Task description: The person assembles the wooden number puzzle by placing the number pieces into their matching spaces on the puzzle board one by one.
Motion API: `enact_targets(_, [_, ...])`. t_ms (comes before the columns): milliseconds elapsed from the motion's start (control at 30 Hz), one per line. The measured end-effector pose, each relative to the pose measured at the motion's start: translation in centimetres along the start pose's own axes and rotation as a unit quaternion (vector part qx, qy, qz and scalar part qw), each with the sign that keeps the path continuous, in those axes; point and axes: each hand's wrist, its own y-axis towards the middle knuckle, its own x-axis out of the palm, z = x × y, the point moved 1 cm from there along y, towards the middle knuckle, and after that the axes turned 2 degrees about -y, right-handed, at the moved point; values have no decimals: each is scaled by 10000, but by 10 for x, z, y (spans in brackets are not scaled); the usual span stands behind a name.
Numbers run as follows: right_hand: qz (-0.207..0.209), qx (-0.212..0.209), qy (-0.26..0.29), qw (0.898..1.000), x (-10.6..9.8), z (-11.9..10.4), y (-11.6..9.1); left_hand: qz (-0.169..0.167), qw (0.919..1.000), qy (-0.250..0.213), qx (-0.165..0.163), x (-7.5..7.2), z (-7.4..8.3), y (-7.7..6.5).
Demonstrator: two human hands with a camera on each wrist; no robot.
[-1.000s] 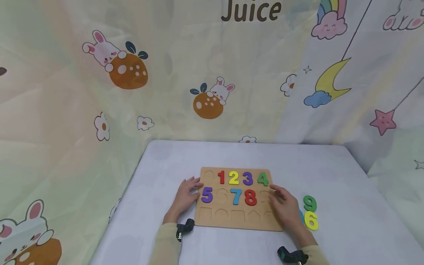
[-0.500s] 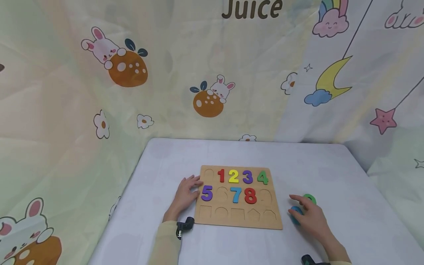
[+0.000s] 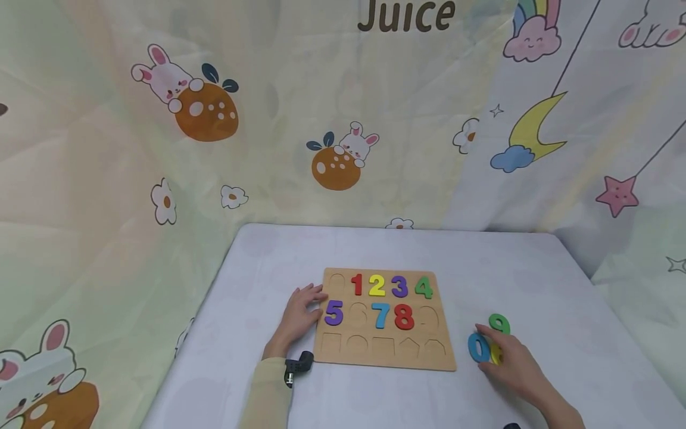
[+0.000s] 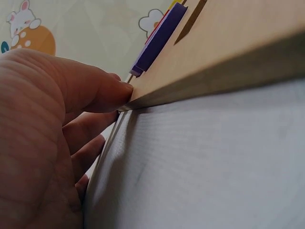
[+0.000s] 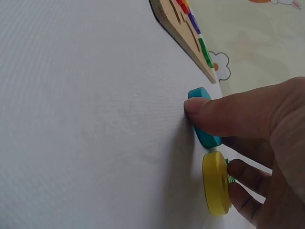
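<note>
A wooden number puzzle board (image 3: 375,353) lies on the table, with coloured digits 1, 2, 3, 4, 5, 7 and 8 in its recesses. My left hand (image 3: 298,317) rests at the board's left edge, fingers loosely extended; in the left wrist view its thumb (image 4: 112,93) touches the board's edge near the purple 5 (image 4: 159,40). Right of the board, my right hand (image 3: 511,364) pinches the blue number 0 (image 3: 479,347) between thumb and index finger. Under that hand sits the yellow 6 (image 5: 215,183), partly hidden. The green 9 (image 3: 499,323) lies just behind it.
A white-covered table (image 3: 278,256) carries everything. Behind it hangs a printed curtain (image 3: 268,167) with rabbits, flowers and a moon. A dark wrist device (image 3: 298,366) sits at my left cuff. Several recesses in the board hold no piece, including its whole front row.
My right hand has moved from the board's right edge to the loose digits at the right, and its thumb and index finger have closed on the blue 0. My left hand has stayed put.
</note>
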Motion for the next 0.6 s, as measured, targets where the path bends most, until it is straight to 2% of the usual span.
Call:
enact_targets(267, [227, -51, 116, 9997, 4, 3, 0, -5, 10000, 38, -86, 0, 1, 1])
enact_targets(600, [633, -67, 381, 9972, 10, -9, 1, -5, 9999, 1, -167, 1, 1, 1])
